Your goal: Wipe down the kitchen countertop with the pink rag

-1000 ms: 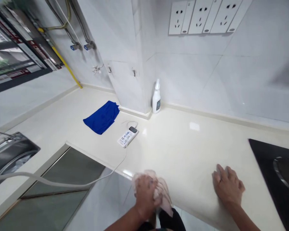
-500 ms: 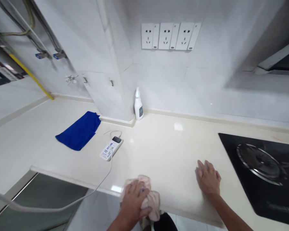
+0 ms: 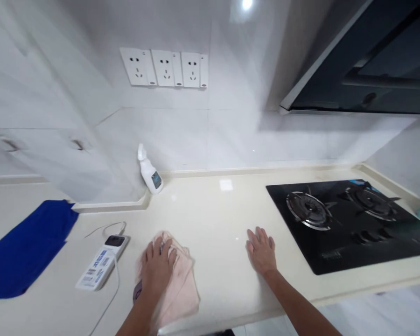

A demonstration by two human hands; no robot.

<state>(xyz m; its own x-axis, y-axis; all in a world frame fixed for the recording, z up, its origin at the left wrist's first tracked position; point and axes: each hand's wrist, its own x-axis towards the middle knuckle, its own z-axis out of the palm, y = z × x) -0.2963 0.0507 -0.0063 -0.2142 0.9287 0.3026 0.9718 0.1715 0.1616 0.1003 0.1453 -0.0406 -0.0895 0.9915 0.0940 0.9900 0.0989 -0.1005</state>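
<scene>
My left hand [image 3: 158, 267] is pressed down on a pale pink cloth [image 3: 182, 289], its fingers bent into the folds. The cloth lies spread on the cream countertop [image 3: 217, 233], with a dark patterned patch showing by my wrist. Farther right, my right hand [image 3: 262, 252] rests on the bare counter with fingers stretched out and holding nothing. It is a little left of the black gas hob [image 3: 322, 252]. Left of the cloth lies a white power strip [image 3: 100, 266] with a cable.
A white spray bottle [image 3: 150, 170] stands at the wall corner. A blue cloth [image 3: 31, 247] lies at the far left. Wall sockets [image 3: 166, 68] are above the counter, and a dark range hood [image 3: 364, 70] overhangs the hob. The counter's front edge [image 3: 238, 322] runs below my hands.
The view has turned right, bringing more of the hob and hood in. My left hand and the pink cloth have moved from the front edge farther onto the counter, where the cloth is more spread.
</scene>
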